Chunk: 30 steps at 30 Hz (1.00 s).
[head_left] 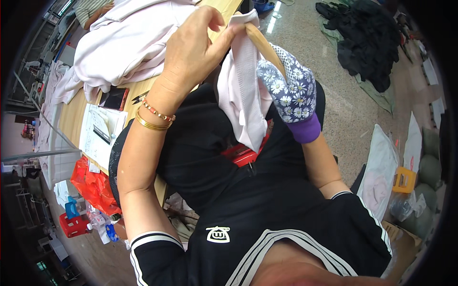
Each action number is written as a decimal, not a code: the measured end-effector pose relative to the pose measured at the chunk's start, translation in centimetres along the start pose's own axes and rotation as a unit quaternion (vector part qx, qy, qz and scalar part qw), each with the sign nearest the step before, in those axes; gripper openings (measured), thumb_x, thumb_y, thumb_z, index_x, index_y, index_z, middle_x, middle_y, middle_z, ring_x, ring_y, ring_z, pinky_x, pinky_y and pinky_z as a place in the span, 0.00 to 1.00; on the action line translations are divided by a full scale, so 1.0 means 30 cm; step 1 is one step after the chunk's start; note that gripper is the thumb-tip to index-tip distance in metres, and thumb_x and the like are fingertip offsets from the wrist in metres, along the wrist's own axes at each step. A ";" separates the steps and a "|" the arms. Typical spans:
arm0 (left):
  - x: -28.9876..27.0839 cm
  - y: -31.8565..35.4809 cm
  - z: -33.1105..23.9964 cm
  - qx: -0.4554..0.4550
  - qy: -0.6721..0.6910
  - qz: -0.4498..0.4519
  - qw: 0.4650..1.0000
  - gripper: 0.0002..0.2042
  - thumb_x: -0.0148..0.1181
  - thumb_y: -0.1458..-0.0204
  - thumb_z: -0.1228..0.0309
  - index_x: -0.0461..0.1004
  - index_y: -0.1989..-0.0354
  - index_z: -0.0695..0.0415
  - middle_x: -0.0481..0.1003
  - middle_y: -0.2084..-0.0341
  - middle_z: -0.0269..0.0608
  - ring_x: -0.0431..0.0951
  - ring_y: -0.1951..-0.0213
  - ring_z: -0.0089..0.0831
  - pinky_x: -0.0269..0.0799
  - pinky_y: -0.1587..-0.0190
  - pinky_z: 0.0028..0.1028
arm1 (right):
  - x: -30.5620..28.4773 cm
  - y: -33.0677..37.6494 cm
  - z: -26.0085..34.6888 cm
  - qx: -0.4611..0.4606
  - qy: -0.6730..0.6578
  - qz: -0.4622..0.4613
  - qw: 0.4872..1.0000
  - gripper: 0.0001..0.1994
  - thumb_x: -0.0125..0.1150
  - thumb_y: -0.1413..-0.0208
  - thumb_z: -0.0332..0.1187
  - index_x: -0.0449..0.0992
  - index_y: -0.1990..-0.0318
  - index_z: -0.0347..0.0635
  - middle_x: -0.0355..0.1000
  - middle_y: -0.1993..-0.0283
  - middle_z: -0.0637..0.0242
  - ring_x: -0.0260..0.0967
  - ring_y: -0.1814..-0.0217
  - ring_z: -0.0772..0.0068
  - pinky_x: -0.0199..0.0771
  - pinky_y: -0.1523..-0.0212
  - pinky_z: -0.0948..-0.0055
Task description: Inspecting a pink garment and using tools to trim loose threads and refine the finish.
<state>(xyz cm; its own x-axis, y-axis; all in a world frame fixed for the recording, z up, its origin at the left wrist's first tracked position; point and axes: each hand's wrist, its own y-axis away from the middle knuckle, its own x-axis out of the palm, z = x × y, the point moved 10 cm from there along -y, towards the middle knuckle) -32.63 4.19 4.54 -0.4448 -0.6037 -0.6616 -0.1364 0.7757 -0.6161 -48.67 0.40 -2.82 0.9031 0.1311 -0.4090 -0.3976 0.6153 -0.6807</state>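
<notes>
Pinching the top edge of a pale pink knit garment [241, 90], the bare left hand [193, 47] is closing thumb and fingers on it. Just right of it, the right hand [286, 88], in a flowered glove, is gripping a slim wooden stick [265, 45] whose long axis is slanting up-left into the fabric fold, above the person's lap.
</notes>
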 end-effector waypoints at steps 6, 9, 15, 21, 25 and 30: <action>0.118 0.026 0.011 0.071 -0.016 0.113 0.991 0.15 0.50 0.41 0.69 0.69 0.47 0.58 0.77 0.65 0.50 0.78 0.66 0.44 0.72 0.61 0.34 | 0.006 0.006 0.029 -0.018 0.032 0.006 0.999 0.17 0.68 0.51 0.35 0.77 0.58 0.32 0.77 0.61 0.53 0.77 0.60 0.58 0.77 0.58 0.66; 0.130 0.039 0.001 0.100 0.019 0.082 0.991 0.16 0.47 0.41 0.72 0.67 0.44 0.57 0.76 0.61 0.53 0.76 0.58 0.50 0.71 0.55 0.37 | 0.015 0.010 0.031 -0.009 0.030 0.010 0.999 0.15 0.66 0.49 0.33 0.77 0.57 0.33 0.77 0.63 0.54 0.76 0.62 0.58 0.77 0.59 0.66; 0.164 0.057 -0.039 0.119 -0.035 0.111 0.986 0.19 0.49 0.46 0.75 0.64 0.44 0.58 0.74 0.67 0.52 0.75 0.63 0.51 0.71 0.62 0.42 | 0.118 0.057 -0.094 0.212 -0.489 0.116 0.838 0.11 0.56 0.43 0.32 0.74 0.55 0.37 0.73 0.70 0.62 0.71 0.73 0.67 0.71 0.72 0.71; 0.161 0.076 -0.067 0.167 -0.014 0.097 0.981 0.15 0.51 0.47 0.75 0.65 0.50 0.59 0.73 0.68 0.49 0.75 0.68 0.49 0.70 0.67 0.41 | 0.251 0.125 -0.041 0.347 -0.804 0.176 0.450 0.17 0.45 0.36 0.44 0.68 0.49 0.42 0.64 0.84 0.76 0.57 0.90 0.80 0.56 0.87 0.77; 0.128 0.064 -0.055 0.153 -0.070 0.072 0.983 0.12 0.51 0.48 0.76 0.66 0.54 0.58 0.73 0.69 0.48 0.75 0.69 0.48 0.70 0.70 0.39 | 0.118 0.046 -0.150 0.269 -0.386 0.121 0.874 0.19 0.57 0.44 0.35 0.69 0.48 0.36 0.71 0.76 0.68 0.65 0.83 0.72 0.67 0.77 0.74; 0.107 0.063 -0.063 0.166 -0.067 0.014 0.984 0.08 0.52 0.49 0.75 0.66 0.60 0.58 0.73 0.70 0.47 0.75 0.70 0.47 0.70 0.71 0.39 | -0.073 -0.016 0.015 -0.079 0.144 -0.031 0.986 0.16 0.66 0.50 0.31 0.75 0.55 0.31 0.77 0.67 0.56 0.74 0.69 0.67 0.74 0.62 0.70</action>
<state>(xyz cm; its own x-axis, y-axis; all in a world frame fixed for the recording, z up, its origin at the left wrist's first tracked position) -35.97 4.06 2.05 -0.3212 -0.6191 -0.7167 0.1803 0.7029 -0.6880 -50.37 0.18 -1.33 0.8514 -0.1435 -0.5044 -0.3844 0.4836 -0.7864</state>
